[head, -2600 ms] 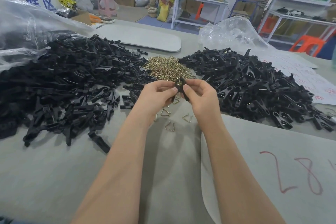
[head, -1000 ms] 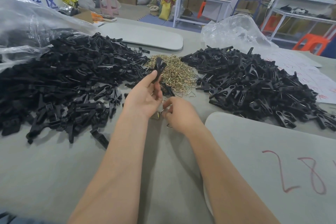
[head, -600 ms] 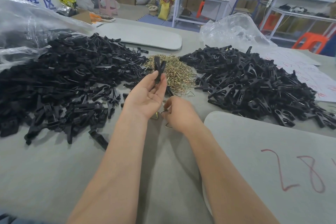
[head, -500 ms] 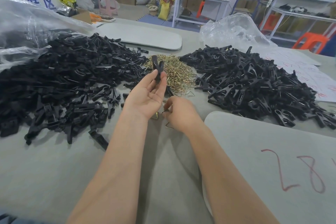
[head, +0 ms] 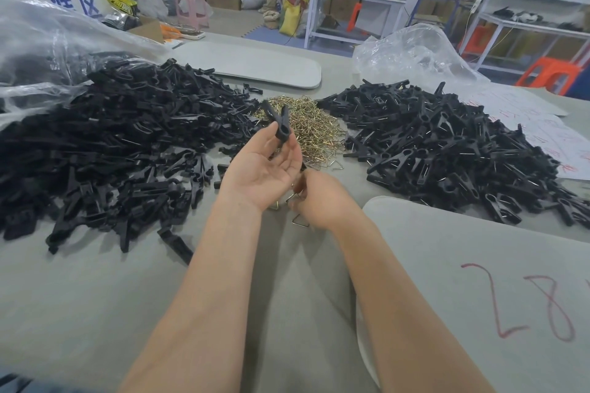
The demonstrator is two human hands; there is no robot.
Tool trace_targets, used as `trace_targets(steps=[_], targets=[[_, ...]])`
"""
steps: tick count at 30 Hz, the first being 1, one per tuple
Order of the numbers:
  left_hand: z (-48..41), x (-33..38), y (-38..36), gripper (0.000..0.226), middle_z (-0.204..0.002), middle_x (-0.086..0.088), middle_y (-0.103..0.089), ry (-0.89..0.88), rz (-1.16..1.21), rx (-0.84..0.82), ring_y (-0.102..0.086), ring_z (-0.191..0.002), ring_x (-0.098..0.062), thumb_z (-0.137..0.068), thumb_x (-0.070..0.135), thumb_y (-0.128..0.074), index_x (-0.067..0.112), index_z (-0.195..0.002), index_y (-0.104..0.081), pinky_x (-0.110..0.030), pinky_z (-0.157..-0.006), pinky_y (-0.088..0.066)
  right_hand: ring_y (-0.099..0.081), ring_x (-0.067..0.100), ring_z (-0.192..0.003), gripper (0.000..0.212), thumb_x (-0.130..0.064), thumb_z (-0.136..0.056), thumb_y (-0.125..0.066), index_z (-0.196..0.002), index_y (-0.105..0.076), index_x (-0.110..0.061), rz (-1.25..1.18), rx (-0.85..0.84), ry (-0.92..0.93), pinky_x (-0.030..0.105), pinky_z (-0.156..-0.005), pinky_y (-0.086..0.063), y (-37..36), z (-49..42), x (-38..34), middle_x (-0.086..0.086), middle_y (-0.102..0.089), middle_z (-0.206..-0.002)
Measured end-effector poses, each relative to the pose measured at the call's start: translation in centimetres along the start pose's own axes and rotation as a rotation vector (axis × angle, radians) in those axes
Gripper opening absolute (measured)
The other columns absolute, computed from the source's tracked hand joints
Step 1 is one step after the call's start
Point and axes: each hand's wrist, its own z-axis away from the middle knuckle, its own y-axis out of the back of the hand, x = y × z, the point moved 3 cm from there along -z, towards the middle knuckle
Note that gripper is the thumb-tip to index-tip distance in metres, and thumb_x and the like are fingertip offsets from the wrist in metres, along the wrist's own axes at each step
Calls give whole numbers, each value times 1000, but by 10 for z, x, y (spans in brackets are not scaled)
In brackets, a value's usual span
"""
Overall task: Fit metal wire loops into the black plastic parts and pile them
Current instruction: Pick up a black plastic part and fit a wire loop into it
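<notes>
Since both your hands worked it together, they have parted. Your left hand (head: 261,174), palm up, now pinches the black plastic part (head: 281,128) at its fingertips, raised before the heap of wire loops (head: 309,129). Your right hand (head: 322,201) has dropped to the loose loops (head: 300,221) on the surface (head: 95,297), fingers curled under; whether it grips one cannot be told. The left pile (head: 127,143) and right pile (head: 431,143) flank the heap.

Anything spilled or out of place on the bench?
Minor: a few triangular metal wire loops lie loose on the grey table by the right hand, outside the brass-coloured loop pile. Nothing else stands out.
</notes>
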Motion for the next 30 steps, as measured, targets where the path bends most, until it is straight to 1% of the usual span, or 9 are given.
trace_targets(steps=[4, 7, 9, 12, 14, 18, 21, 25, 30], targets=[[-1, 2, 1, 8, -75, -9, -66, -103, -138, 57, -65, -69, -15, -82, 9, -66, 1, -86, -65, -25, -73, -58, -55, 24, -98, 21, -14, -87, -59, -106, -49, -12, -77, 24, 4, 25, -67, -31, 0, -2, 4, 5, -57, -96], [-2, 8, 3, 11, -85, -2, -67, -433, -812, 235, -64, -78, -11, -85, 13, -69, 11, -93, -62, -23, -77, -56, -55, 17, -85, 26, -13, -90, -57, -116, -56, -16, -208, 194, -1, 20, -67, -32, 13, -1, 15, -2, -57, -85], [2, 7, -2, 13, -87, 6, -65, -667, -1332, 319, -63, -82, -10, -83, 19, -71, 21, -89, -60, -24, -78, -51, -59, 15, -73, 24, -11, -90, -60, -113, -65, -12, -402, 398, -12, 22, -75, -45, 29, 2, 25, -2, -61, -75], [0, -10, -9, 14, -90, 3, -65, -737, -1702, 151, -62, -87, -16, -83, 16, -69, 20, -91, -59, -33, -82, -51, -65, 9, -58, 12, -3, -91, -58, -98, -67, -5, -933, 522, -35, 20, -62, -56, 45, 7, 36, 3, -66, -72], [-2, -19, -10, 14, -97, 0, -63, -742, -1822, 43, -60, -89, -20, -84, 15, -68, 16, -95, -60, -40, -85, -50, -65, 6, -57, 7, -6, -91, -59, -91, -66, -8, -1073, 549, -70, 16, -58, -53, 49, 9, 41, 4, -67, -73], [-1, -21, -10, 15, -97, 4, -56, -791, -1932, -5, -56, -88, -19, -86, 16, -66, 16, -99, -60, -41, -84, -49, -55, -5, -54, 6, -16, -88, -65, -89, -69, -11, -999, 602, -136, 9, -56, -45, 52, 9, 48, -8, -62, -65], [0, -22, -12, 17, -96, 6, -53, -796, -1958, -14, -56, -89, -20, -86, 17, -66, 15, -102, -61, -41, -85, -48, -48, -4, -48, 8, -14, -87, -67, -91, -70, -7, -968, 560, -139, 12, -55, -42, 49, 7, 46, -6, -57, -62], [2, -23, -13, 17, -97, 6, -52, -798, -1977, -10, -56, -90, -20, -87, 17, -65, 15, -103, -60, -40, -85, -48, -52, 3, -56, 10, -19, -85, -68, -76, -68, -15, -865, 543, -175, 20, -63, -45, 48, 8, 46, -5, -60, -63], [2, -23, -13, 16, -99, 3, -55, -791, -1980, -22, -56, -90, -20, -87, 15, -64, 14, -102, -61, -41, -86, -48, -51, 1, -60, 16, -22, -84, -70, -68, -66, -19, -812, 490, -193, 15, -57, -39, 49, 9, 46, -10, -58, -62]])
